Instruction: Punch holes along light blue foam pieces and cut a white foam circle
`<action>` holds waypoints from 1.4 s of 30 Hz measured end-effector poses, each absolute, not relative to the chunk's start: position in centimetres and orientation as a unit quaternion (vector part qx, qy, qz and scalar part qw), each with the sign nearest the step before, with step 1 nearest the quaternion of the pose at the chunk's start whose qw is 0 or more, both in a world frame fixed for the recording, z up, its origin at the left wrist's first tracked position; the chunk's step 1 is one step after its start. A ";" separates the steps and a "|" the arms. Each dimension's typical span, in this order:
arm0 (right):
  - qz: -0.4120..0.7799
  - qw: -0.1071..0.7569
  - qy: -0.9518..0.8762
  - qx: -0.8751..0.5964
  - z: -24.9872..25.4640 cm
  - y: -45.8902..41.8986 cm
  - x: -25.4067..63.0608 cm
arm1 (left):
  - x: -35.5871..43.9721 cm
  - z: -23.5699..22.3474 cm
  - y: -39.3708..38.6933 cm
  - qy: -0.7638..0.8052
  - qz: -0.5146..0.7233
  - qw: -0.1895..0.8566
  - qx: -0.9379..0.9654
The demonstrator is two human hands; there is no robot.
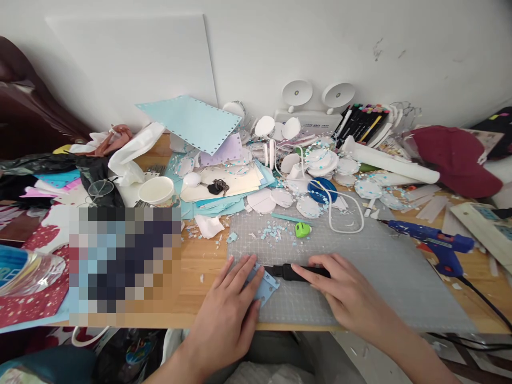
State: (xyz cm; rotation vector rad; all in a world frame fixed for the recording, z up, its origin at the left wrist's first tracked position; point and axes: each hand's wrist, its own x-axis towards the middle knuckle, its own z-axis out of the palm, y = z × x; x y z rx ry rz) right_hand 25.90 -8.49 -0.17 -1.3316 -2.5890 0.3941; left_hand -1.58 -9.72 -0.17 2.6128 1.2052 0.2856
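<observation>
My left hand (pixel 230 298) lies flat with fingers stretched out, pressing a small light blue piece of paper (pixel 264 286) onto the grey cutting mat (pixel 360 266). My right hand (pixel 340 288) is closed round a black-handled tool (pixel 296 272), its index finger along the handle. The tool's front end meets the blue paper's upper right edge. Both hands are at the mat's near left corner, close to the table's front edge.
A blue hot glue gun (pixel 434 242) lies at the mat's right. Behind the mat are white paper discs (pixel 320 160), blue paper sheets (pixel 192 120), a paper cup (pixel 158 191), a green sharpener (pixel 303 229), a white cable (pixel 344 213) and a red cap (pixel 456 157). A blurred patch (pixel 124 264) covers the left.
</observation>
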 end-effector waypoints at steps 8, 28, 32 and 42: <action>0.116 0.125 -0.881 -0.441 -0.5 -7.4 25.4 | -1.3 -0.6 -10.1 0.415 0.118 0.115 0.895; 0.013 0.245 -0.814 -0.527 -1.7 -8.6 23.8 | -1.6 -1.0 -10.1 0.400 0.148 0.120 0.896; -0.078 0.341 -0.726 -0.592 -0.5 -9.2 26.5 | -1.6 -1.1 -10.2 0.407 0.152 0.118 0.893; -0.186 0.180 -0.690 -0.676 -3.1 -11.3 35.3 | -1.5 -0.6 -10.0 0.411 0.204 0.153 0.875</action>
